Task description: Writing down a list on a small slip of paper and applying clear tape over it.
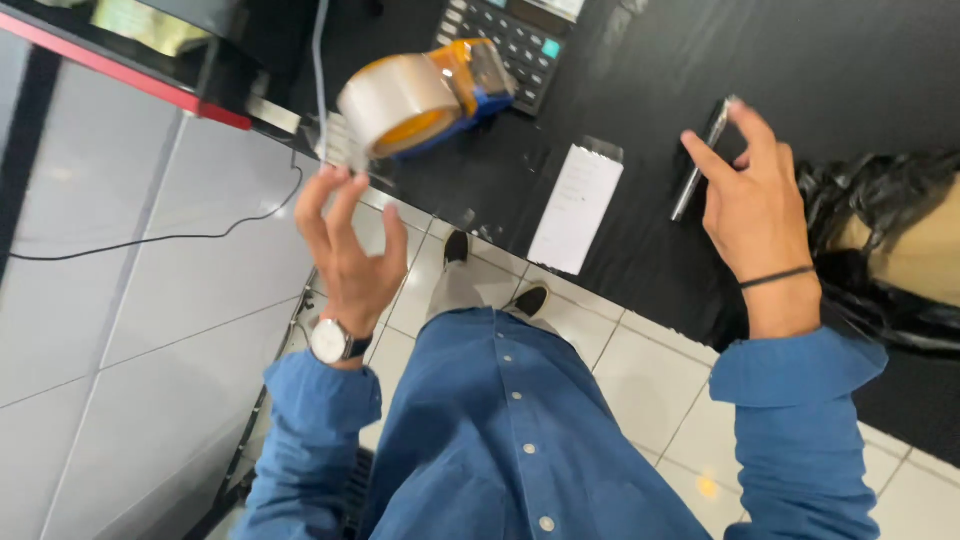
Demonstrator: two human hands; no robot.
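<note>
Left hand (350,255) spread, reaching for clear tape roll in orange-blue dispenser (425,98) at black counter (820,70) edge; right hand (755,205) pinches slim silver pen (697,165). Next: close fingers squarely on dispenser.

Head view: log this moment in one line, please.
left hand: open, just below tape dispenser | right hand: fingertips on pen | paper slip between, on black counter

White tiled floor (150,330); black counter (800,60), red edge, possibly glossy.
</note>
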